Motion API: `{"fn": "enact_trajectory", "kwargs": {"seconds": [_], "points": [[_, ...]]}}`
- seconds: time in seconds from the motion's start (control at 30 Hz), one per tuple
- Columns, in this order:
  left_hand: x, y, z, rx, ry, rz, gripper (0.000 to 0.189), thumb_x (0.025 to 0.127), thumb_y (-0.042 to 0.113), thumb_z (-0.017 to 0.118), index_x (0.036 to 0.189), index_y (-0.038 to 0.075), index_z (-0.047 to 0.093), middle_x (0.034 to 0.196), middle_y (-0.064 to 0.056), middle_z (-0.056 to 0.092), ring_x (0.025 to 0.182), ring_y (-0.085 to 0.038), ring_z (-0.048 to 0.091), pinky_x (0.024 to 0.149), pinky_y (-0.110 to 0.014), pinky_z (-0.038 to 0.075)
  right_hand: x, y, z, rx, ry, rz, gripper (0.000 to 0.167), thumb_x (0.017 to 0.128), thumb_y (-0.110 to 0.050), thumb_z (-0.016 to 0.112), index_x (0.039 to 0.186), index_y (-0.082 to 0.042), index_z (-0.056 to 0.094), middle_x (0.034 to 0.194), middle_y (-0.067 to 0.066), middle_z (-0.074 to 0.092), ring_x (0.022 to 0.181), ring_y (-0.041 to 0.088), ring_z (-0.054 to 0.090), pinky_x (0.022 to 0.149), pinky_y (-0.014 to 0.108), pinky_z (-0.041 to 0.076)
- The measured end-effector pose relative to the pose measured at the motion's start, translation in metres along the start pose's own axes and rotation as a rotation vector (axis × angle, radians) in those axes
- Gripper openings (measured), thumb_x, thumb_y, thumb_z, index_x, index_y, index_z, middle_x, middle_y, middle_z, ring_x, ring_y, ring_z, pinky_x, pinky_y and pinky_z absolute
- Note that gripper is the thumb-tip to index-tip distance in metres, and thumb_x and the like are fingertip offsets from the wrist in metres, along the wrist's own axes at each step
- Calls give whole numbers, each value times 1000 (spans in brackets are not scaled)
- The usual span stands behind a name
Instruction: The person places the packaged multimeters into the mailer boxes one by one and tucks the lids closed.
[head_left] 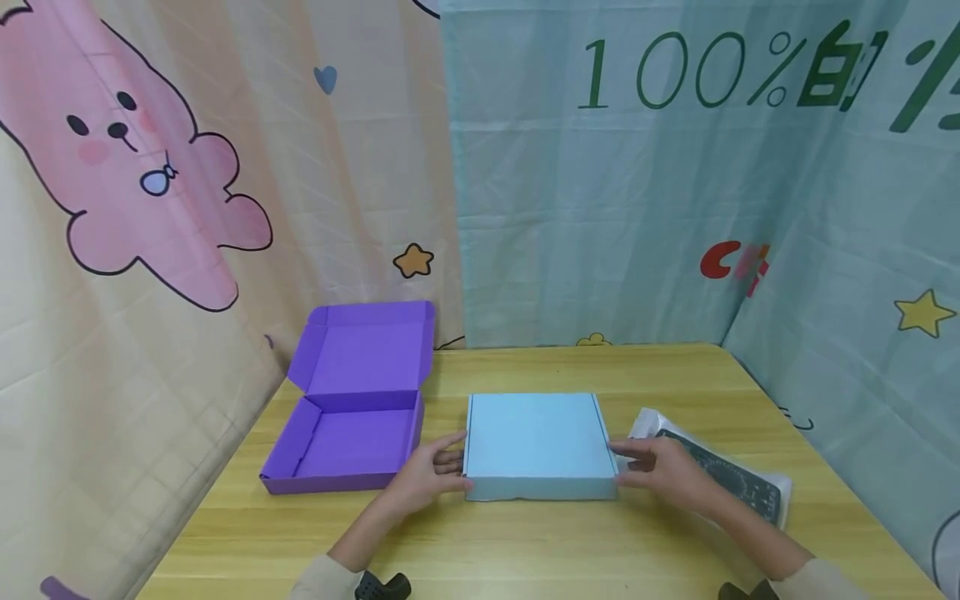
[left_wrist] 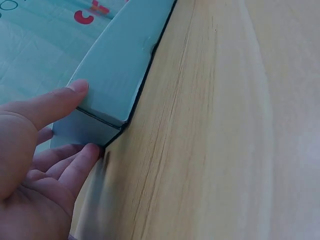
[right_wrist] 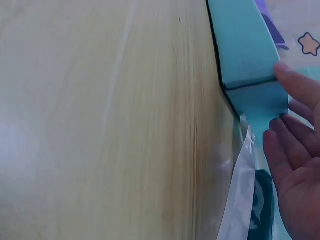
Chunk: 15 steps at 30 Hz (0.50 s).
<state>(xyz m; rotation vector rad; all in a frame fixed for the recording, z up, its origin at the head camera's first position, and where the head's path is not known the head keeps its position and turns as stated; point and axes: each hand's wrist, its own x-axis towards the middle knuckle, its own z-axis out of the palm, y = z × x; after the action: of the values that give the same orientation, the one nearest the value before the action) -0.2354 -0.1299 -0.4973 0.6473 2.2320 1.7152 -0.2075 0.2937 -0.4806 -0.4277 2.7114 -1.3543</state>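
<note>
A closed light blue cardboard box (head_left: pixel 536 435) lies flat on the wooden table, in front of the person. At its left side, my left hand (head_left: pixel 427 473) holds the near corner. The left wrist view shows that thumb (left_wrist: pixel 78 86) on the front face and the fingers bent by the side wall. My right hand (head_left: pixel 667 471) holds the opposite side; in the right wrist view its thumb (right_wrist: pixel 283 68) touches the near corner, with the other fingers beside the end wall. Under the right forearm lies a flat dark patterned item (head_left: pixel 731 479) in a clear plastic bag.
Left of the blue box stands an open purple box (head_left: pixel 341 482), its lid raised and nothing seen inside. Printed curtains (head_left: pixel 570 208) hang behind and beside the wooden table (head_left: pixel 555 550). Dark wrist mounts (head_left: pixel 382 586) show at both cuffs.
</note>
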Motion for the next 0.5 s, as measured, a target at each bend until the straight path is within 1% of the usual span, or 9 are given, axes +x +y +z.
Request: {"fn": "enact_trajectory", "kwargs": {"seconds": [0.17, 0.37, 0.47, 0.5], "points": [[-2, 0, 1, -39, 20, -19, 85, 88, 13, 85, 157, -1, 38, 146, -37, 47, 131, -50, 51, 105, -48, 48, 0, -2, -3, -7, -43, -17, 60, 84, -30, 87, 133, 0, 68, 136, 24, 63, 115, 37, 67, 90, 37, 59], [-3, 2, 5, -68, 58, -41, 82, 89, 15, 84, 156, -1, 41, 146, -36, 47, 131, -49, 52, 103, -44, 50, 4, -4, -7, -20, -83, -77, 60, 87, -28, 86, 132, 6, 67, 133, 24, 64, 118, 36, 66, 91, 36, 58], [-2, 4, 7, -105, 66, -56, 83, 88, 12, 84, 156, -2, 39, 146, -36, 47, 131, -48, 52, 102, -42, 51, 6, -6, -8, -14, -102, -85, 59, 87, -26, 86, 132, 8, 66, 133, 25, 64, 118, 36, 66, 90, 35, 58], [-2, 4, 7, -118, 70, -62, 83, 88, 11, 84, 156, -2, 39, 145, -37, 47, 131, -48, 52, 102, -41, 51, 7, -7, -9, -5, -104, -77, 59, 87, -25, 86, 132, 8, 66, 133, 25, 64, 118, 35, 66, 90, 34, 58]]}}
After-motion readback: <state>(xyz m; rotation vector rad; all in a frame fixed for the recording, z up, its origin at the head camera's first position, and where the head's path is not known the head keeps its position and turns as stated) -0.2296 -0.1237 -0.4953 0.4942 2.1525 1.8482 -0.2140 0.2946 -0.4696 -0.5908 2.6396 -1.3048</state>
